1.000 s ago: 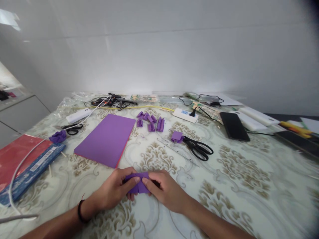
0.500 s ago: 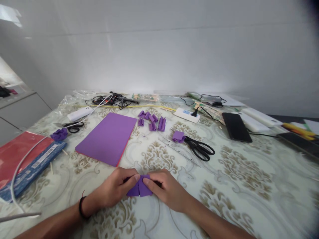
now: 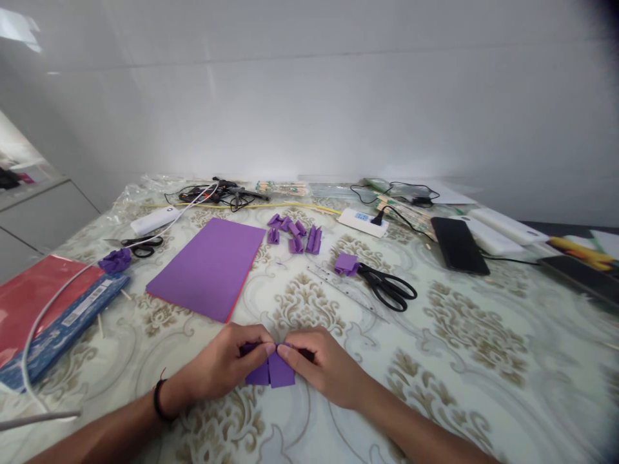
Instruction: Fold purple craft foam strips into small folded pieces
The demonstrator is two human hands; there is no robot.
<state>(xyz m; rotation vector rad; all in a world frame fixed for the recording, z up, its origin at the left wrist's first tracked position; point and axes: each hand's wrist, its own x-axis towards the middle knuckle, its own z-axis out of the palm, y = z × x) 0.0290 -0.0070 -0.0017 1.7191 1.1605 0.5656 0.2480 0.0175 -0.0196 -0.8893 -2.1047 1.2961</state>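
Observation:
A small folded piece of purple paper [image 3: 279, 374] is held between my two hands near the front of the table. My left hand [image 3: 232, 361] pinches its left upper edge, and my right hand [image 3: 322, 367] pinches the right upper edge. The thumbs nearly meet at the top, where a dark seam runs down the middle of the paper. My fingers hide the back of it. Beyond my hands lies a stack of purple sheets [image 3: 210, 267], with red showing along its edge. Several small folded purple pieces [image 3: 296, 243] sit farther back.
Black-handled scissors [image 3: 391, 290] lie at the right, their blades under purple paper squares [image 3: 346, 263]. A clear ruler [image 3: 345, 290] is beside them. Other scissors [image 3: 142, 246], a red paper pack [image 3: 43, 296], a power strip [image 3: 363, 222] and a black phone [image 3: 459, 246] surround the workspace.
My thumbs have moved closer together along the paper's top edge. The right hand has shifted slightly left and up; the other things have stayed put.

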